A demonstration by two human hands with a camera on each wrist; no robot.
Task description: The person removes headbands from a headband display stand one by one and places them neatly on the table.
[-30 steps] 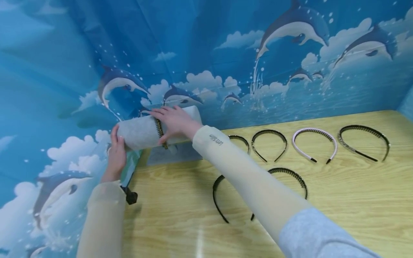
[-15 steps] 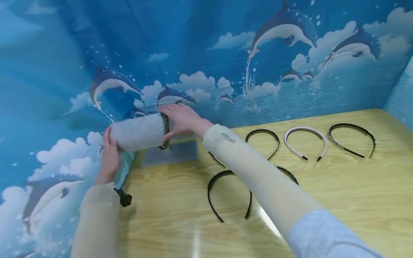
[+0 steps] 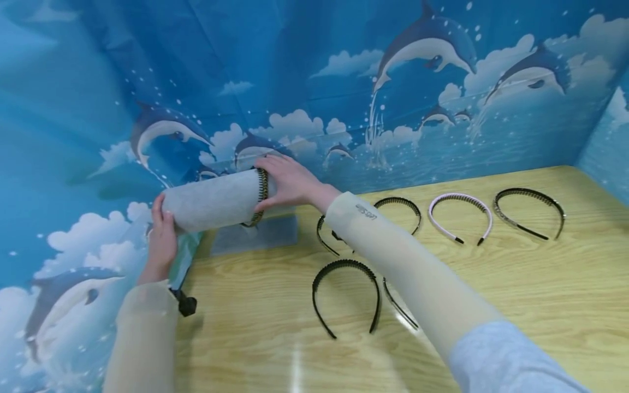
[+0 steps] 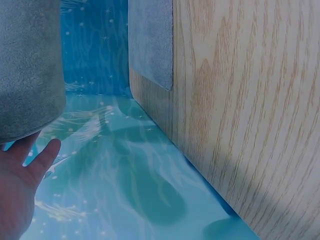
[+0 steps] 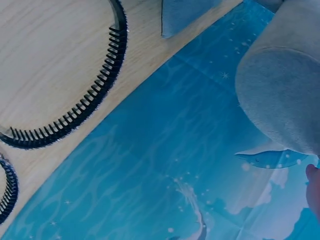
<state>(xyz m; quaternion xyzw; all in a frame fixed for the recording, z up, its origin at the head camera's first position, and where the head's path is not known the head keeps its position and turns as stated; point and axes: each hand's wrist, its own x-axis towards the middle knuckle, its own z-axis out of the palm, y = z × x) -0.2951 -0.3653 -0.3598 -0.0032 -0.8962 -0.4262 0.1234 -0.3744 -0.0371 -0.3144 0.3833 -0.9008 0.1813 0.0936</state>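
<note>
A grey plush cylinder (image 3: 211, 199) lies sideways above a flat grey base (image 3: 255, 234) at the back left of the table. Around its right end sits a dark, gold-toned headband (image 3: 263, 188) with comb teeth. My right hand (image 3: 292, 183) pinches this headband, fingers over the top and thumb at the front. At the other end, my left hand (image 3: 162, 240) rests its fairly straight fingers against the cylinder; in the left wrist view the fingertips touch its lower edge. The right wrist view catches the cylinder's round end face (image 5: 280, 95) and only a fingertip.
Along the back lie black headbands (image 3: 398, 201), a lilac one (image 3: 459, 196) and a glittery dark one (image 3: 530, 192). A black headband (image 3: 346, 263) lies in front; another (image 3: 400, 311) is partly under my right sleeve. A small black object (image 3: 187, 304) sits at the left edge.
My right hand has moved the headband rightward along the cylinder, from near its middle to its right end. The left hand stays at the left end; the view has shifted slightly.
</note>
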